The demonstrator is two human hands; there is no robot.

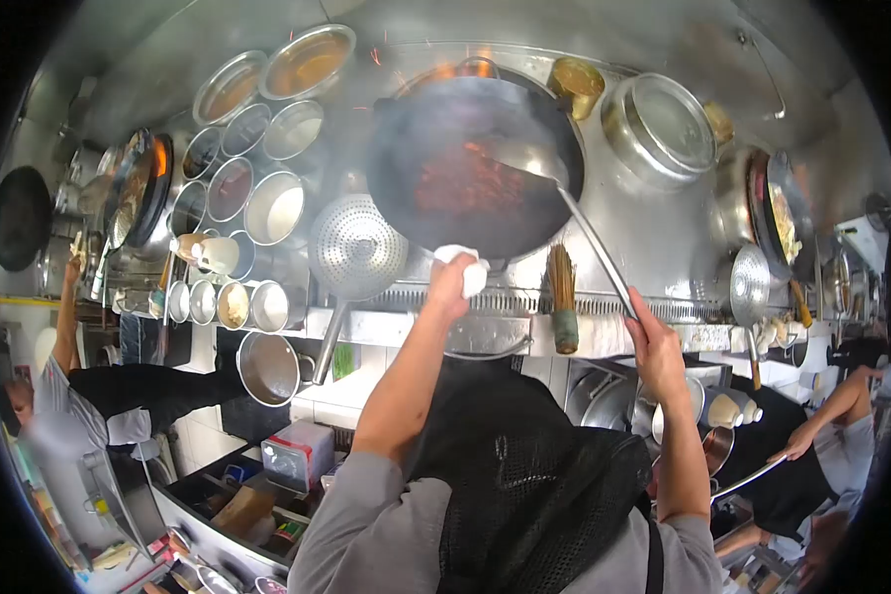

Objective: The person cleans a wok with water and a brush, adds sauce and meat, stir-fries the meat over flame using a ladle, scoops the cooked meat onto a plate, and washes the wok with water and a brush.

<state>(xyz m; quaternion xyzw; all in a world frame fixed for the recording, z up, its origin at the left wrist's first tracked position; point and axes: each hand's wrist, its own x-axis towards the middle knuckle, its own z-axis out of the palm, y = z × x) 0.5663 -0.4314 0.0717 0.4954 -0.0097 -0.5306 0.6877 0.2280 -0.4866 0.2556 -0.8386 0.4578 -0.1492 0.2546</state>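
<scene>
My left hand (450, 285) is closed around a folded white cloth (474, 274) at the near rim of a large dark wok (406, 213). The wok's handle, if it is under the cloth, is hidden. My right hand (655, 348) grips the long handle of a metal ladle (596, 238). The ladle's bowl is inside the wok, at the right of some reddish chopped food (465, 183). Smoke or steam blurs the wok's inside, and orange flames (465, 69) show behind its far rim.
Left of the wok lie a perforated strainer (358, 243) and several metal seasoning containers (274, 206). A bamboo brush (562, 282) stands right of the wok, near a steel pot (671, 124). Co-workers are at the left (79, 411) and right (797, 455).
</scene>
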